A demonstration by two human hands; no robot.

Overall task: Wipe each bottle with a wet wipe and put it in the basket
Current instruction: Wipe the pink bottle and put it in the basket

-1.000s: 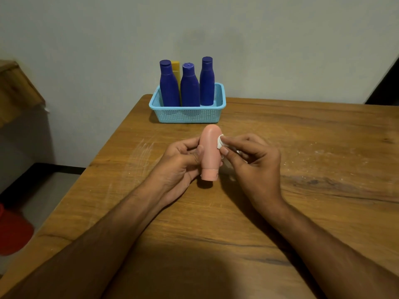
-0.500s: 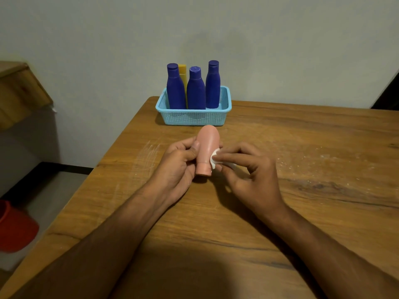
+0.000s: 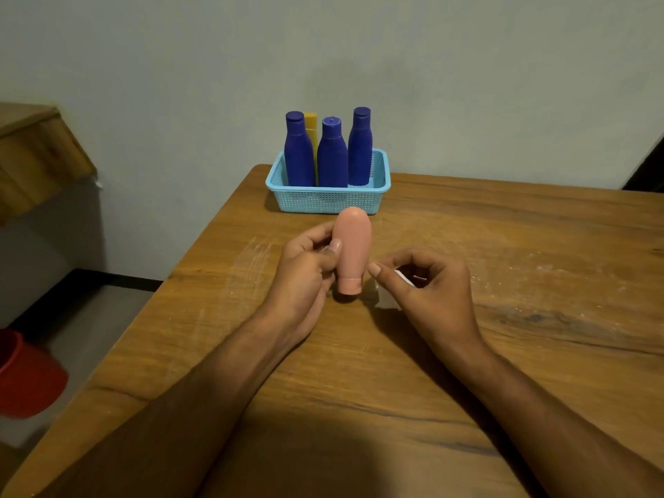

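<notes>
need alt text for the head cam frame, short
A left hand holds a pink bottle cap-down over a wooden table, while the right hand pinches a white wipe beside it. Behind stands a blue basket holding three blue bottles and one yellow.

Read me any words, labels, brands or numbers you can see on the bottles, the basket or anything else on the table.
None can be read.
Pink bottle, held in the left hand: plain, no print shows.
Three blue bottles and yellow bottle in the basket: no labels visible.
Basket: plain mesh, no text.
Wet wipe in the right hand: no marking shows.
</notes>
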